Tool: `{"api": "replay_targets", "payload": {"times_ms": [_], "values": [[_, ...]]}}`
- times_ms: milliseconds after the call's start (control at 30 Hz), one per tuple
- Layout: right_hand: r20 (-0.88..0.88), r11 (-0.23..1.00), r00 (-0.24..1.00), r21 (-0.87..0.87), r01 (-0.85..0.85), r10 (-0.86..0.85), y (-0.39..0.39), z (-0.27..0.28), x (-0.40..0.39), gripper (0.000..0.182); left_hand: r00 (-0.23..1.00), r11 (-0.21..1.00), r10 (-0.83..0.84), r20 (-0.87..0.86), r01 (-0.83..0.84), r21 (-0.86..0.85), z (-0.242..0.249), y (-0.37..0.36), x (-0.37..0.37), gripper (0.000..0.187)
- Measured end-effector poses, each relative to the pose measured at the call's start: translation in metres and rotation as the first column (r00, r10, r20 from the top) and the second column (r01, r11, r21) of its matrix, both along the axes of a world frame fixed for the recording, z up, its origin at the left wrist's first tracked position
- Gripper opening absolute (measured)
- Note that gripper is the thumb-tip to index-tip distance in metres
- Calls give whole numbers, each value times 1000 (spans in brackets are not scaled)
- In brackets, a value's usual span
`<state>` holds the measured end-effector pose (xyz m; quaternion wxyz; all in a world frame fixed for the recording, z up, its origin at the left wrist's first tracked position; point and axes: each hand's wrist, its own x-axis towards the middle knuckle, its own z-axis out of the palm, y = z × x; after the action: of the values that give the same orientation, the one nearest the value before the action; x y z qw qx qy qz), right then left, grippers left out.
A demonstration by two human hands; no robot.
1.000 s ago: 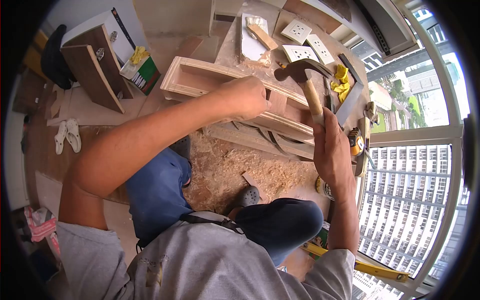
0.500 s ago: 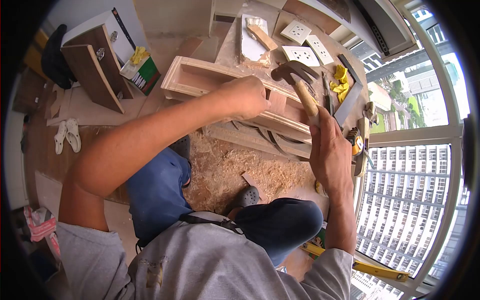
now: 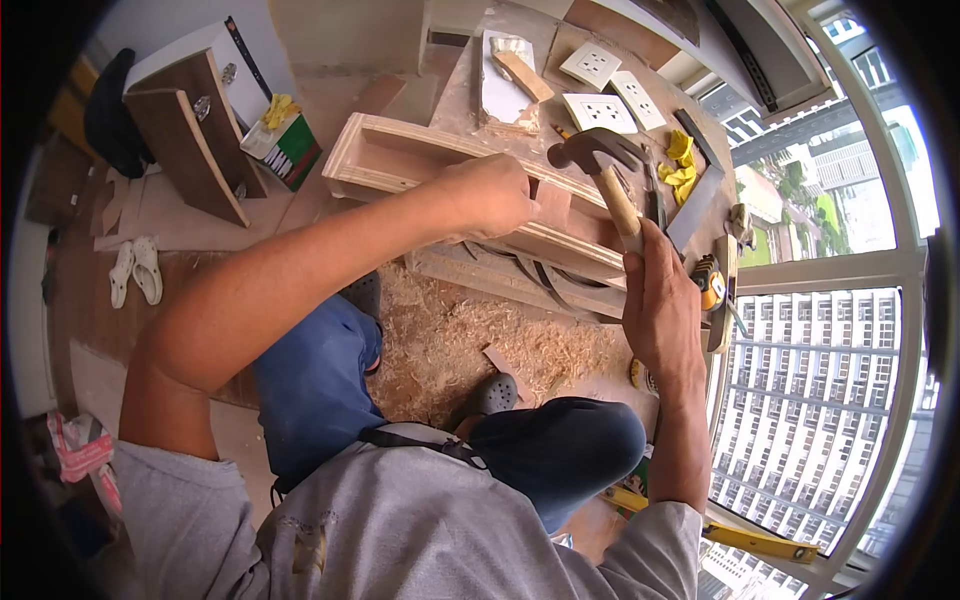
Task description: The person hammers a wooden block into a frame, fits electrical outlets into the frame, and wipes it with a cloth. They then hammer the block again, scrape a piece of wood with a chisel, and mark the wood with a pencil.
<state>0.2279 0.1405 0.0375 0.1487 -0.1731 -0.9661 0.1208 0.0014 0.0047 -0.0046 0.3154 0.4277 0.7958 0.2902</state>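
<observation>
A claw hammer (image 3: 616,198) with a dark metal head and a wooden handle is gripped in my right hand (image 3: 662,300). Its head is raised over the right part of a long, narrow wooden box (image 3: 395,180) with plywood edges. My left hand (image 3: 492,196) is a closed fist at the near wall of that box. A small dark edge shows beside its knuckles, but whatever the fingers hold is hidden. Inside the box, right of the fist, a brownish crosspiece (image 3: 553,207) is visible.
Wall socket plates (image 3: 600,112), yellow gloves (image 3: 680,168) and a metal square (image 3: 697,205) lie on the worktable. A tape measure (image 3: 709,283) is at its right edge, beside the window. Wood shavings (image 3: 450,340) cover the floor between my feet.
The hammer and my right hand have shifted slightly right and down. My left hand and the box look nearly unchanged.
</observation>
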Motion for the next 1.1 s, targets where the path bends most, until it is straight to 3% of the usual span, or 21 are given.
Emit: {"api": "replay_targets", "payload": {"times_ms": [200,267,333,367,400,500,533,600,800,867,1000,1067,1100], "values": [[-41,984,992,-135,115,-122,0,-2,21,35,998,1000,23,60,-21,-20,1,-4,1,36],[-138,987,979,-89,137,-148,-5,-1,38,35,996,1000,4,88,-1,-27,-1,-6,-1,36],[-151,950,951,-201,239,-271,-20,6,56,33,980,999,-28,195,33,-23,-2,-5,-6,37],[-155,900,941,-372,225,-300,-28,10,66,33,981,998,-54,185,57,-11,4,-7,-5,37],[-156,897,940,-380,225,-302,-36,4,75,33,982,998,-53,182,58,-19,4,-7,-4,37],[-328,634,839,-773,26,-435,-59,-17,94,39,987,998,-64,150,65,-3,3,-7,-5,37],[-328,630,837,-776,26,-439,-65,-22,97,39,980,999,-12,196,19,-35,2,-5,-5,36],[-286,410,779,-911,-41,-558,-72,-37,104,42,971,997,36,235,-20,-72,1,-1,-4,35],[-282,358,761,-931,-70,-584,-67,-62,105,42,977,996,16,214,3,-89,8,1,-6,35],[-335,435,760,-897,-76,-557,-64,-67,103,40,975,998,8,220,6,-59,9,2,-5,33],[-366,449,726,-889,-89,-582,-63,-77,106,39,997,994,12,79,-4,-109,19,-5,2,31],[-359,425,717,-900,-96,-598,-64,-82,110,40,986,980,148,76,-157,119,13,-14,7,30],[-364,413,712,-904,-113,-600,-64,-81,110,40,990,979,140,-34,-133,155,21,-18,10,29]]}}
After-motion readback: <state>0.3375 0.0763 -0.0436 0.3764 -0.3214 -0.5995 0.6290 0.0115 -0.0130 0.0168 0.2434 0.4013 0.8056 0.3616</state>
